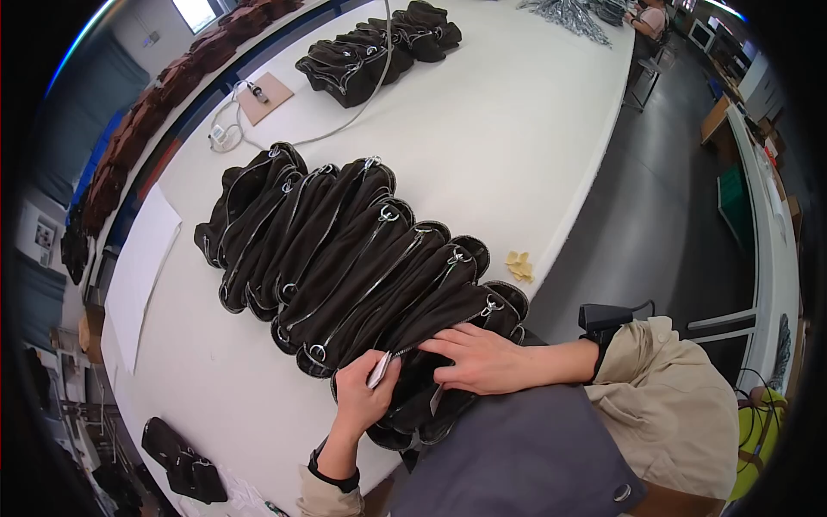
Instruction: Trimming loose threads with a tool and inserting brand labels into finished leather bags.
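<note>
Bag (439, 315), zippered: left hand (363, 398) closed round pale piece (379, 369); right hand (475, 358) half-open atop; handling zipper (407, 348), seemingly; next, steady tension.

the left hand (360, 395) curls with thumb bent, near the right hand (482, 358), back up, pointing leftward, thumb spread.

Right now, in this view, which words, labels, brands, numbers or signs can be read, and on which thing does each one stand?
None can be read.
White piece in the left hand: no readable marks.
Pale piece below the right hand: too small to read.
Dark bags: no readable label.
White sheet: no visible writing.
Wall panel: too small and blurred.
</note>
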`<state>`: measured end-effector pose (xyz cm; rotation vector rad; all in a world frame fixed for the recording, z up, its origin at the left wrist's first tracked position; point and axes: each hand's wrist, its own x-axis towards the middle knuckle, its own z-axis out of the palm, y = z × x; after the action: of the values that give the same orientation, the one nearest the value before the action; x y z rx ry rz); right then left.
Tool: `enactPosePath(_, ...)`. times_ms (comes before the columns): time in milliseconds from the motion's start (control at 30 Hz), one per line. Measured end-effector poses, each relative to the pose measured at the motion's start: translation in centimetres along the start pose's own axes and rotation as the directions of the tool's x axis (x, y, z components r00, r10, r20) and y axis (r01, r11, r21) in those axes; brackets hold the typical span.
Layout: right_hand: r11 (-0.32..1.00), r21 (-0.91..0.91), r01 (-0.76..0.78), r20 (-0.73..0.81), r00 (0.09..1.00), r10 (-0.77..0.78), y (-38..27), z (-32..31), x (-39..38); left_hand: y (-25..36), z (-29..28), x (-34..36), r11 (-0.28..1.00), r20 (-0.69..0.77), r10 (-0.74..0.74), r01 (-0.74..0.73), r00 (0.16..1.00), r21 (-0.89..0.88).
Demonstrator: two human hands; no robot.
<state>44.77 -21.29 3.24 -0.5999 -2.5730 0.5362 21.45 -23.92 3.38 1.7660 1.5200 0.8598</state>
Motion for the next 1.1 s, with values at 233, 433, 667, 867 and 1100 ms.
enactPosePath(233,0.984,0.178,-0.020,0.311,0.950,-0.036,0.8,0.0,-0.4,0.4,0.4,-0.3,0.998,-0.122,-0.061,0.060,0.991,-0.010)
enactPosePath(433,0.989,0.103,0.107,0.147,0.982,-0.122,1.0,0.3,1.4,1.5,-0.2,-0.6,0.998,0.057,0.010,-0.006,0.998,-0.067)
enactPosePath(667,0.989,0.064,0.132,0.405,0.902,-0.147,-0.1,-1.7,0.9,0.6,0.0,-0.8,0.985,-0.148,-0.172,0.167,0.974,-0.050)
enactPosePath(867,0.994,-0.087,0.074,-0.089,0.993,-0.081,1.0,-1.7,1.6,0.8,-0.1,-0.2,0.978,-0.087,-0.203,0.196,0.975,-0.075)
enactPosePath(1100,0.993,-0.001,-0.119,0.323,0.940,0.113,1.1,-0.2,3.2,0.2,0.5,-0.5,0.973,-0.139,-0.214,0.199,0.967,-0.114)
